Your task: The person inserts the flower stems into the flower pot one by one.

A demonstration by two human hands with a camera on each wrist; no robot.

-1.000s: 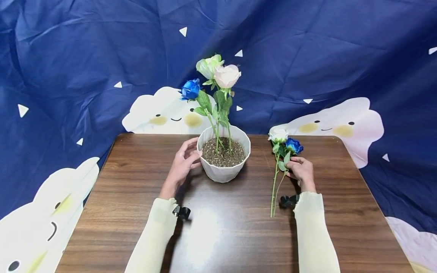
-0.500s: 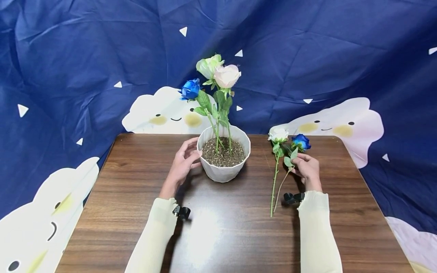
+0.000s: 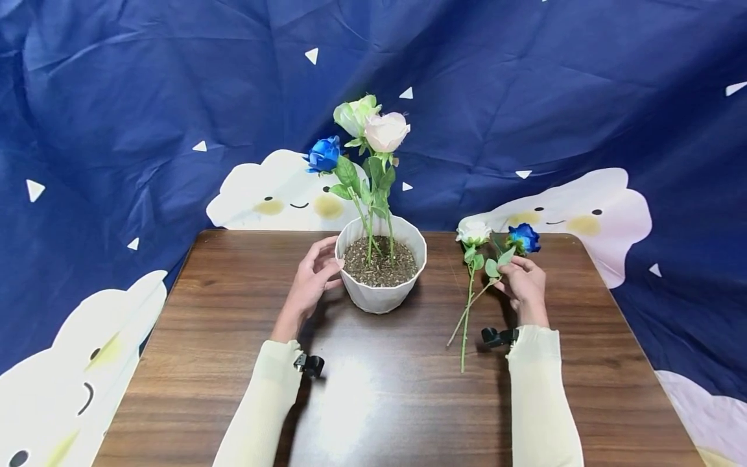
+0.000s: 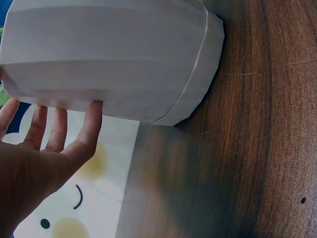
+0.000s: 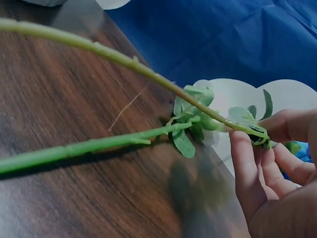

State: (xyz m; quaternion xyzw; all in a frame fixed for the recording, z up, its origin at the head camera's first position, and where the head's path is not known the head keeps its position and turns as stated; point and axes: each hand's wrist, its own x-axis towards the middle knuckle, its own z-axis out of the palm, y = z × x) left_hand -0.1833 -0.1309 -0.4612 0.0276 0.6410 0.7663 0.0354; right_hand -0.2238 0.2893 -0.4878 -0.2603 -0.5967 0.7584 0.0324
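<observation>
Blue rose (image 3: 524, 239) at right of table (image 3: 397, 402); right hand (image 3: 524, 285) pinches its stem, which passes over that of white rose (image 3: 474, 231), lying alongside. Left hand (image 3: 312, 279), fingers loosely spread, touches pot (image 3: 376, 300). Three potted roses (image 3: 387, 131) stand in soil (image 3: 382, 272). Curtain (image 3: 478, 65) behind.

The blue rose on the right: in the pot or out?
Out. The right hand pinches the blue rose by its stem, whose lower end is away from the pot.
</observation>
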